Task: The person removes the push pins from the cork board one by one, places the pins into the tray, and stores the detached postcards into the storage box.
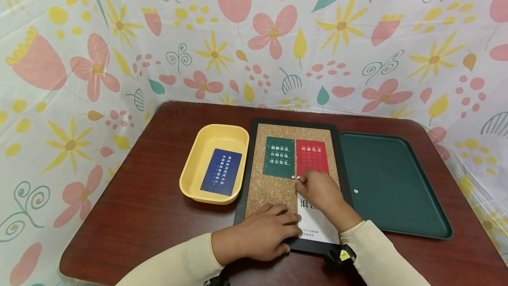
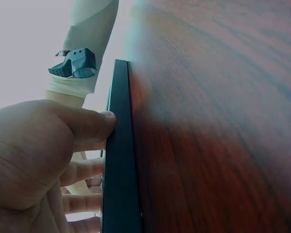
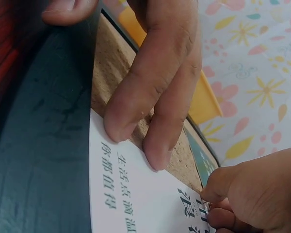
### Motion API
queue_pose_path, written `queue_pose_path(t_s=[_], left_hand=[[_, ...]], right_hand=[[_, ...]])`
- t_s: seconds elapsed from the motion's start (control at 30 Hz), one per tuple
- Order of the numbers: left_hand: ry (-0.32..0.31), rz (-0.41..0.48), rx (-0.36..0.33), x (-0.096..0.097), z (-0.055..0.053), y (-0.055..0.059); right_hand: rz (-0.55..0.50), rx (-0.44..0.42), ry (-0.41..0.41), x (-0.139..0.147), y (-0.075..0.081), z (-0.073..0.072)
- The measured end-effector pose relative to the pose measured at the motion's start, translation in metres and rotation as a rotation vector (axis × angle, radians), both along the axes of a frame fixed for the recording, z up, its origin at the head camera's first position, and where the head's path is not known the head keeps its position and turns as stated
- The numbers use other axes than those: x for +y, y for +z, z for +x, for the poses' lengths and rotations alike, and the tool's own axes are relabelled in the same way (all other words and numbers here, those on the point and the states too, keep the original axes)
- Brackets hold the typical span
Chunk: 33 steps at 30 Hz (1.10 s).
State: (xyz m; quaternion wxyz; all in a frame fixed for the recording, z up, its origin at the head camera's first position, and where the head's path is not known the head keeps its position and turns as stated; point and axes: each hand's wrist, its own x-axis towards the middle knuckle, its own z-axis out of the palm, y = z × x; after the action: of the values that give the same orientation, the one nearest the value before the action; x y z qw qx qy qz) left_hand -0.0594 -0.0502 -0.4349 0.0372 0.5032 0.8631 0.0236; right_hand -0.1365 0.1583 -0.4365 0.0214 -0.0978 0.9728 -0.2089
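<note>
A black-framed cork board [image 1: 271, 193] lies on the table. A green card [image 1: 279, 158] and a red card [image 1: 312, 153] are on its upper part, with silver thumbtacks [image 1: 293, 177] at their adjoining lower corners. Below the red card lies a white card [image 1: 317, 226] with dark writing. My right hand [image 1: 323, 193] pinches at this card's upper left corner, apparently on a thumbtack mostly hidden by the fingertips. My left hand [image 1: 266, 233] rests on the lower board, fingertips [image 3: 157, 158] on the white card's left edge and thumb [image 2: 94, 124] against the black frame.
To the board's left stands a yellow tray [image 1: 190, 171] holding a blue card [image 1: 222, 172]. A dark green tray [image 1: 401, 189] lies on the right, with a small silver thumbtack [image 1: 356, 191] near its left edge. A flower-patterned curtain [image 1: 274, 56] surrounds the brown table [image 1: 139, 180].
</note>
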Motion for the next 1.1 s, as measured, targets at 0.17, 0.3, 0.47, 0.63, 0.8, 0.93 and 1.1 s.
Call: queue_pose_path(t_s=[0.17, 0.3, 0.47, 0.63, 0.8, 0.93, 1.1], left_hand=[[0.000, 0.002, -0.008, 0.0000, -0.0001, -0.0009], [0.002, 0.003, -0.014, 0.0002, -0.0001, -0.0011], [0.004, 0.008, -0.012, 0.0001, -0.0001, -0.0016], [0.005, 0.009, -0.005, -0.0002, -0.0001, -0.0021], [0.007, 0.000, -0.007, -0.0002, 0.0000, -0.0014], [0.011, -0.004, -0.013, -0.0002, 0.0004, -0.0013], [0.014, 0.000, -0.007, 0.0002, 0.0008, -0.0019]], right_hand=[[-0.001, -0.006, -0.011, -0.0012, -0.0006, -0.0010], [0.001, -0.015, -0.012, -0.0016, -0.0013, -0.0021], [-0.005, -0.029, -0.019, -0.0027, -0.0011, -0.0023], [-0.012, -0.042, -0.034, -0.0036, -0.0017, -0.0027], [-0.020, -0.057, -0.048, -0.0041, -0.0032, -0.0041], [-0.024, -0.067, -0.061, -0.0047, -0.0041, -0.0041], [-0.029, -0.074, -0.072, -0.0052, -0.0039, -0.0030]])
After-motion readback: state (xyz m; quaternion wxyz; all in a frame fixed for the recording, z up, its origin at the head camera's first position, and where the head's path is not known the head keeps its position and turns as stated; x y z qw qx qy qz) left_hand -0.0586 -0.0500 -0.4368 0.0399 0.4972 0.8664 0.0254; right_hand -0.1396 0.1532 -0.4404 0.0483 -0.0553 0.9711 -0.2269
